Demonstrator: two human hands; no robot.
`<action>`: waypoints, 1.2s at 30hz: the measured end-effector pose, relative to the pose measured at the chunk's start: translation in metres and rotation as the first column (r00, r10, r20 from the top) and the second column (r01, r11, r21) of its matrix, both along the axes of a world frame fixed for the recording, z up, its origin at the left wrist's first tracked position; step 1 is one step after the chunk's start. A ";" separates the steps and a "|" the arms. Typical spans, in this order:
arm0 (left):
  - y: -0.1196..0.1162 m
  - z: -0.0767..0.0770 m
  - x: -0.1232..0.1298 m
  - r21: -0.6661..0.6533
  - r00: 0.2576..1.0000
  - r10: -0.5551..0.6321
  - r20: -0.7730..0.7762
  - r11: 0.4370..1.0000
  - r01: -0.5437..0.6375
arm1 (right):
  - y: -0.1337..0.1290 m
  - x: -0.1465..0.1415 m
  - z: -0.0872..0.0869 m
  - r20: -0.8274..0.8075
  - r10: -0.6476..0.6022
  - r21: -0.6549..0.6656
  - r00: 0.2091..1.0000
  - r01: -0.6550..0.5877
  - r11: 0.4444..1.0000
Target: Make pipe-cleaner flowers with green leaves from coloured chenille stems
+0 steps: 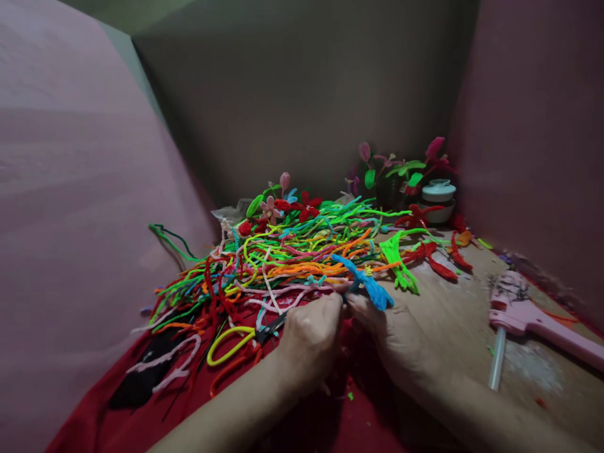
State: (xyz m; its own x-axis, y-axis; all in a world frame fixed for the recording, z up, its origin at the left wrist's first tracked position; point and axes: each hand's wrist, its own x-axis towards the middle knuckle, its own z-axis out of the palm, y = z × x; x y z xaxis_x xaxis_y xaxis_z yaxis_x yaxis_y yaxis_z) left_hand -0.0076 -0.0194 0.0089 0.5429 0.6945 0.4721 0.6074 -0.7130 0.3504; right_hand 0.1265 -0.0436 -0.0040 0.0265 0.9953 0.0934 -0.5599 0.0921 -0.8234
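Observation:
A blue pipe-cleaner flower [375, 292] with a small yellow centre tilts up between my two hands. My right hand [394, 333] pinches it at the base, thumb and fingers pressed together below the petals. Up against it, my left hand [309, 333] is closed around the same base; its fingertips are mostly hidden behind the fist. Just left of that hand lie scissors [231, 346] with yellow and orange handles, their blades partly covered by it. Beyond both hands spreads a heap of coloured pipe cleaners [292, 251].
To the right, a pink glue gun [514, 314] lies with a glue stick jutting out. Green pipe-cleaner pieces [399, 261] and red petals [436, 261] rest nearer. Finished flowers [306, 206] and a lidded jar [438, 200] stand behind. Pink walls [85, 220] flank the table.

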 end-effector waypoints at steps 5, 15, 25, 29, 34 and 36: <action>-0.003 0.015 0.004 -0.379 0.963 -0.001 0.269 0.919 0.107 | 0.001 0.002 0.004 0.084 0.065 0.064 0.994 -0.070 0.995; -0.003 0.026 0.008 -0.761 0.686 0.339 0.644 0.196 0.618 | 0.002 0.007 0.009 0.102 0.080 0.054 0.992 -0.086 0.995; -0.001 0.023 0.009 -0.777 0.772 0.171 0.612 0.313 0.546 | 0.003 0.010 0.004 0.080 0.110 0.028 0.991 -0.112 0.993; -0.006 0.019 0.009 -0.486 0.956 -0.010 0.294 0.859 0.159 | 0.003 0.009 0.006 0.138 0.036 0.034 0.990 -0.041 0.999; -0.003 -0.004 0.002 0.012 1.000 0.005 -0.024 1.000 -0.004 | 0.003 0.005 0.005 0.187 -0.037 0.074 0.982 0.024 0.997; -0.001 -0.007 0.001 0.036 0.999 -0.028 -0.032 0.999 0.029 | 0.003 0.004 0.005 0.209 -0.054 0.066 0.977 0.040 0.997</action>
